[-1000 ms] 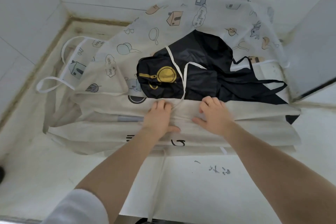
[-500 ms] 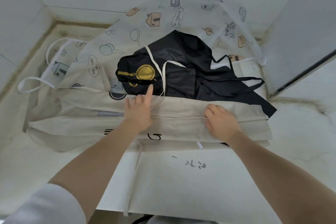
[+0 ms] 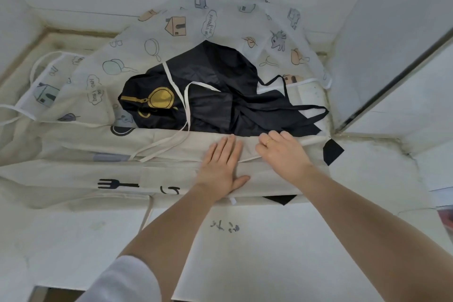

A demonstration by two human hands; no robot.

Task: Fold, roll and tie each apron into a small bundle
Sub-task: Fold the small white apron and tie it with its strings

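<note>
On the white counter (image 3: 282, 252), just in front of the crumpled black apron (image 3: 220, 103), a beige apron (image 3: 73, 174) lies folded into a long flat band. Its long axis runs left to right across the view, and a printed black fork (image 3: 115, 184) on it points its tines to the left. The left hand (image 3: 224, 167) lies flat on the right part of this band, palm down, its fingers straight and close together, aimed toward the black apron, with the thumb spread out to the right. The right hand (image 3: 282, 154) rests just beside it, at the band's far edge nearest the black apron; its fingers are bent down onto the cloth, and whether they pinch a fold or a tie I cannot tell. A ring (image 3: 269, 141) shows on one finger. Thin beige ties (image 3: 159, 147) trail over the band to the left of the hands, and one white strap (image 3: 186, 105) runs up across the black apron beside its gold pan print (image 3: 160, 99). Behind the black apron a white apron with cartoon prints (image 3: 196, 27) spreads up against the wall. Black corners of the black apron poke out from under the band's right end.
</note>
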